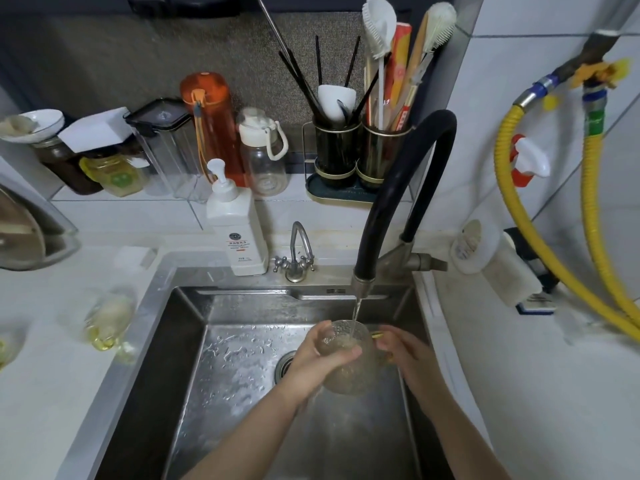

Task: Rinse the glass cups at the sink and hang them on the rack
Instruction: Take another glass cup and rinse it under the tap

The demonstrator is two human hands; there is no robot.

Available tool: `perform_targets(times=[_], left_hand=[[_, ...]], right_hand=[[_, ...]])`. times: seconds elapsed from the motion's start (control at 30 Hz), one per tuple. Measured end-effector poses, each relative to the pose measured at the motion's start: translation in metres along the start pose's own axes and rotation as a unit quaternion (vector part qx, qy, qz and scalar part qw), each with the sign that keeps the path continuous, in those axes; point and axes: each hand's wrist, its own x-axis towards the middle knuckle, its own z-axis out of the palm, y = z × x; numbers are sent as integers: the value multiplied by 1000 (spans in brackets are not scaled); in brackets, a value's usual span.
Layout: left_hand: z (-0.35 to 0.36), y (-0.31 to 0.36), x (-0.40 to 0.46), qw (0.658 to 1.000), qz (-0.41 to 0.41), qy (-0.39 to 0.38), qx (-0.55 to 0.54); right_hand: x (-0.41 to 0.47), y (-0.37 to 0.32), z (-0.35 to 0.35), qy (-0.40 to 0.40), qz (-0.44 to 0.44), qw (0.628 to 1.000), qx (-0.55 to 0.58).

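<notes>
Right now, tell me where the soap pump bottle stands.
The soap pump bottle stands on the sink's back rim, left of the small chrome tap and in front of the orange bottle.

we extend both forearms forward from the lower edge of the view, converging toward the middle. our left hand (317, 358) sits slightly ahead of the wrist, with the fingers curled around the glass cup (346, 362) and the thumb wrapped across its near side. our right hand (403, 351) lies just beside the left one, on the opposite side of the cup, with the fingers curled and pinching its handle. both wrists are held nearly straight, and both forearms are bare.
</notes>
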Motion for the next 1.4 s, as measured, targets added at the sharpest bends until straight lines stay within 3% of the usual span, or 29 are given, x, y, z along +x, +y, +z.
perform_targets(times=[0.17, 0.33, 0.73, 0.83, 1.0, 1.13, 1.4], left_hand=[[4, 5, -1, 998, -53, 25, -29], [0, 5, -13, 999, -40, -11, -27], [-4, 15, -18, 998, -38, 41, 17], [-11, 13, -19, 993, -82, 63, 61], [-18, 19, -21, 987, -143, 65, 42], [-16, 23, -21, 995, -93, 21, 31], [-23, 30, -10, 997, 27, -67, 33]], right_hand=[[-19, 1, 10, 61, 14, 993, 97], [-25, -7, 13, 107, 31, 990, 91], [-31, -28, 18, 117, 44, 990, 65], [-29, -35, 22, 104, 42, 993, 35], [-23, -45, 27, 96, 50, 994, 21], [-22, -38, 15, 71, 64, 994, 56], [-30, -43, -3, 5, 6, 1000, 29]])
